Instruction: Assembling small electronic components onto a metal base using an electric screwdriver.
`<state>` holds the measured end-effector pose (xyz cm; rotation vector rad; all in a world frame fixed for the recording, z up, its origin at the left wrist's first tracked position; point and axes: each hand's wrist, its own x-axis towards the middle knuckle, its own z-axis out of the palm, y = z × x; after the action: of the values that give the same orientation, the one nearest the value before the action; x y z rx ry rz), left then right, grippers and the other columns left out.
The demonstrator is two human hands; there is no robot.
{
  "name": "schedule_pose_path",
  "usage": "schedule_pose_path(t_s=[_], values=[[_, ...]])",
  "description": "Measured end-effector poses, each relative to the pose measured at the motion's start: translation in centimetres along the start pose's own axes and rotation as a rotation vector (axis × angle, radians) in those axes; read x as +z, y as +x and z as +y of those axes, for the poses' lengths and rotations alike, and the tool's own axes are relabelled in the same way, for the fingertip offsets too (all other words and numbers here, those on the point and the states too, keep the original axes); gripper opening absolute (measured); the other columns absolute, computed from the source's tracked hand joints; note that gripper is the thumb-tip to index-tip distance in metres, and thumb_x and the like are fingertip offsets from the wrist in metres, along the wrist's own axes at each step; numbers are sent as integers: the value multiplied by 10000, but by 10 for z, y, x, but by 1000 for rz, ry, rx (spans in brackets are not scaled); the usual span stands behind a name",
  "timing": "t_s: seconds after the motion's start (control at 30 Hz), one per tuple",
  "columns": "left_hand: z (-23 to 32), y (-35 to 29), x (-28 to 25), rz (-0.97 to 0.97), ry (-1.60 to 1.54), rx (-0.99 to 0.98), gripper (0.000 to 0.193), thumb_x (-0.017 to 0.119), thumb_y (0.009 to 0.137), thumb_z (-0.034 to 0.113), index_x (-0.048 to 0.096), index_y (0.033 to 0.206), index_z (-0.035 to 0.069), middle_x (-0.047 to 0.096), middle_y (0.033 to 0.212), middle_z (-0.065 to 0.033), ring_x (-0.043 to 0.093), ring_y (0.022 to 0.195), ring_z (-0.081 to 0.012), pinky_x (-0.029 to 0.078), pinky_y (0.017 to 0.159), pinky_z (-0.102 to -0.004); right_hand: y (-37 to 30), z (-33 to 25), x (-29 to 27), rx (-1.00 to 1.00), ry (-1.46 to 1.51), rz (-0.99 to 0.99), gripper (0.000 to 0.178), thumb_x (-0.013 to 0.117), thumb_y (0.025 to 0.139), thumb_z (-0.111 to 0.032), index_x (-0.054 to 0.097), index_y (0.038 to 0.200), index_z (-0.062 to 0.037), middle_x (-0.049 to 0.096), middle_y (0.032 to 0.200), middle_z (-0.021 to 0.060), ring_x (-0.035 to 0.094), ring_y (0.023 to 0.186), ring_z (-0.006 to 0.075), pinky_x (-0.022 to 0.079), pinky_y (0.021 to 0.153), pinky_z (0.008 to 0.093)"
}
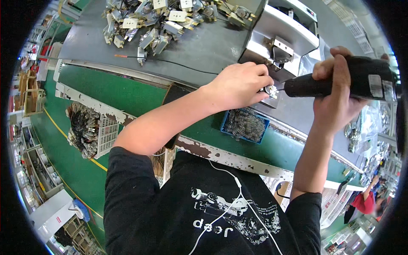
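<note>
My left hand is closed, its thumb and fingers pinching a small metal-and-white part at the front of a metal fixture. What lies under the fingers is hidden. My right hand grips a black electric screwdriver held level, its thin bit pointing left at the part. Whether the bit touches a screw is too small to tell. Just beyond the part, a whitish block-shaped component sits in the fixture.
At the back left a pile of small metal-and-white components covers the grey table. A thin black cable crosses it. Nearer me stands a blue tray of small metal pieces. A white crate with metal parts is on the left.
</note>
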<state>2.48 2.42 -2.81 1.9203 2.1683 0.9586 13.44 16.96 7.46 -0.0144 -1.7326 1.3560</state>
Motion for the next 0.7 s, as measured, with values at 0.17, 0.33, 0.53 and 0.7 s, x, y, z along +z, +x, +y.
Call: schedule_pose_path(t_s=[0.17,0.33,0.53,0.7], values=[[0,1,-2,-55,-1,-24,296,719,865,273,676,1110,112,611,1072,-55,630,1010,-270,540,863,-404,-5,5,3,32,0,32,745,605,927,66,198,1531,-91,656,986,229,606,613,162,531,549,320],[2,0,-2,-44,4,-24,298,716,864,285,682,1103,110,614,1057,-60,627,1016,-270,547,856,-409,-6,10,7,-22,121,76,437,663,890,94,426,1250,27,695,944,154,629,597,144,511,517,257],[1,0,-2,-48,0,-19,304,719,868,282,668,1111,107,607,1070,-63,623,1020,-274,540,866,-403,-10,9,11,-49,147,50,458,660,885,99,415,1264,22,693,944,154,629,600,138,519,522,257],[-2,-1,1,-28,-4,4,300,714,875,274,661,1118,106,597,1068,-63,621,1014,-273,540,862,-401,-10,3,7,45,51,-4,877,589,920,92,51,1578,-124,650,984,207,593,613,165,523,563,329]])
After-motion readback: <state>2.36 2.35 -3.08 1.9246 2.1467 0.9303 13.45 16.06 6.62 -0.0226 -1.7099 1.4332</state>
